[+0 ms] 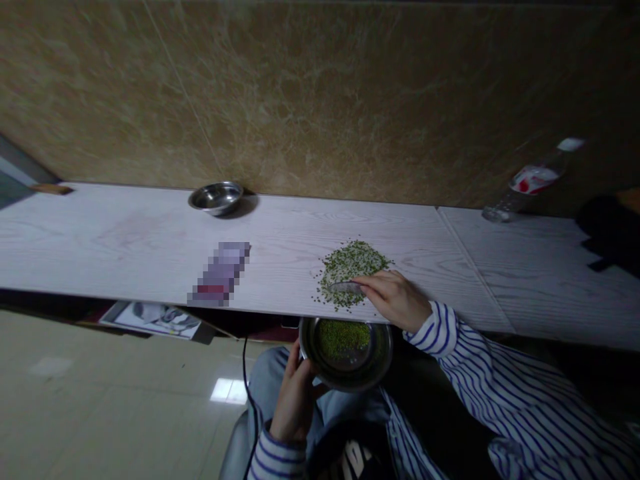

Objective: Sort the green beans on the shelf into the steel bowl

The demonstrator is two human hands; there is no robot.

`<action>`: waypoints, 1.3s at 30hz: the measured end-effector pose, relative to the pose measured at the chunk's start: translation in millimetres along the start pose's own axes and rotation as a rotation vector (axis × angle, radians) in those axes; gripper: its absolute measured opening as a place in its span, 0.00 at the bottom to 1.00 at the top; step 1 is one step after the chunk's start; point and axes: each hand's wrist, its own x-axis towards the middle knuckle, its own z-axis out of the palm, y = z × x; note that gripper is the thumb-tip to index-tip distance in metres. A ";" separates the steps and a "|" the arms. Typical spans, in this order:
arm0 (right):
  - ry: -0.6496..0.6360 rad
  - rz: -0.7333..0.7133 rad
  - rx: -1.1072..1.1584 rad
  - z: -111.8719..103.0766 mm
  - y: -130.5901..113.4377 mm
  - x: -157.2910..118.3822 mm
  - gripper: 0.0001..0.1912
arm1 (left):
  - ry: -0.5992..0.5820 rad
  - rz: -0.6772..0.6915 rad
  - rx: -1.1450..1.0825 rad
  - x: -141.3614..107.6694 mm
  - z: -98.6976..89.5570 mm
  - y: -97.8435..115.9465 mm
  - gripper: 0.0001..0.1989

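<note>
- Head view: the beans (pixel 354 256) look light, hard and apt to roll; the spoon (pixel 344 287) seems light and stiff, best held by its handle.
- The bowl (pixel 381 363) looks stiff and slick, best gripped at its rim.
- The right hand (pixel 399 299) pinches the spoon; beans lie scattered just beyond and left of it on the bench (pixel 280 260).
- The left hand (pixel 294 395) clasps the bowl, just right of it, with beans inside.

held bowl (pixel 382 357) shiny metal; tabletop (pixel 280 267) matt wood-grain; bottle (pixel 534 180) clear plastic; floor (pixel 150 400) glossy.
</note>
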 end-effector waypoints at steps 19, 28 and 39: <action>0.244 0.178 0.005 -5.4 2.9 -52.7 0.11 | 0.019 0.006 -0.002 -12.8 1.0 -4.0 0.29; 0.205 0.070 0.009 1.4 -1.4 -54.1 0.11 | 0.029 -0.010 0.013 -9.7 0.7 -3.6 0.32; 0.163 -0.058 0.002 11.4 -14.5 -19.1 0.11 | 0.027 -0.036 -0.004 -0.4 -5.0 -9.1 0.31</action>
